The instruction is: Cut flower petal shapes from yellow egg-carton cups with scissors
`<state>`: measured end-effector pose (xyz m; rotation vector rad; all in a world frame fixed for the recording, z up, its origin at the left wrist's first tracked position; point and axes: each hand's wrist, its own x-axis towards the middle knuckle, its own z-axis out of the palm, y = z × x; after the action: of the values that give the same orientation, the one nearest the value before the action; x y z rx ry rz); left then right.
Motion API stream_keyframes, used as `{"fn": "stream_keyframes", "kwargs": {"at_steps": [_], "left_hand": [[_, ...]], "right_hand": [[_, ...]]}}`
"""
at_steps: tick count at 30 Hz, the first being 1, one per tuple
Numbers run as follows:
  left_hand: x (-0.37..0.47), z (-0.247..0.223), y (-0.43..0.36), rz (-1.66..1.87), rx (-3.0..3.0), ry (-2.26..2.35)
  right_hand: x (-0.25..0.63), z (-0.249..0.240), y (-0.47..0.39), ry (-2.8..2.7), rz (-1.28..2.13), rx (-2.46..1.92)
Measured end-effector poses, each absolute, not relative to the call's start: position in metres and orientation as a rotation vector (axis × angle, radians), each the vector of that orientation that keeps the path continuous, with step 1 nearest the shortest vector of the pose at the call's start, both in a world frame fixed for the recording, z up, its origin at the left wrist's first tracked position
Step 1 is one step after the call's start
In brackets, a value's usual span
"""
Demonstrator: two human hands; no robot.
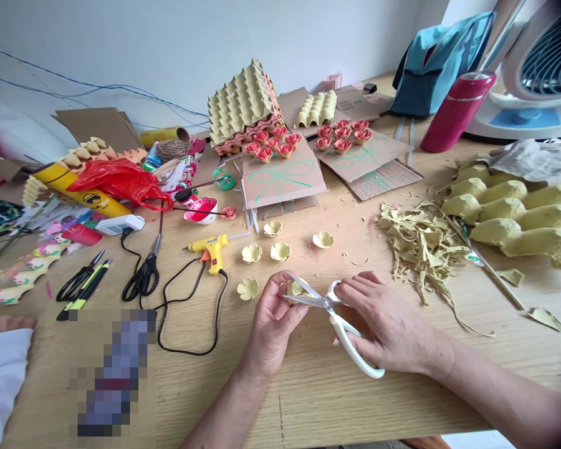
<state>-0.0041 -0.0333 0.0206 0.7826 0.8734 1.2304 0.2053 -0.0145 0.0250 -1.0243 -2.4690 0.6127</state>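
Observation:
My left hand (280, 305) pinches a small pale-yellow egg-carton cup (297, 287), partly hidden by the fingers and the blades. White-handled scissors (358, 349) are held in my right hand (378, 318), with fingers through the loops. Their blades are spread, one above and one below the edge of the cup. Just beyond my hands lie several cut yellow carton flowers, among them a single flower (323, 239) and another flower (247, 289) near my left hand. To their left rests a yellow glue gun (212, 252) with a black cord.
Carton scraps (421, 246) are heaped at right, beside yellow egg trays (514, 206). Red flowers (264, 153) stand on cardboard (280, 178) at the back. Black scissors (143, 277) and a cutter knife (86, 290) lie left. Another person's sleeve (4, 374) is at the left edge.

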Motion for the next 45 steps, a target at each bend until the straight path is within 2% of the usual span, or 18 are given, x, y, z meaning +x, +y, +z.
{"fn": "stream_keyframes", "kwargs": {"at_steps": [21, 45], "left_hand": [[-0.0060, 0.0257, -0.0331, 1.206, 0.790, 0.788], [-0.0096, 0.0259, -0.0318, 1.262, 0.831, 0.856]], "right_hand": [[0.2077, 0.0243, -0.0177, -2.445, 0.732, -0.949], [0.2095, 0.0235, -0.0174, -2.460, 0.619, -0.934]]}}
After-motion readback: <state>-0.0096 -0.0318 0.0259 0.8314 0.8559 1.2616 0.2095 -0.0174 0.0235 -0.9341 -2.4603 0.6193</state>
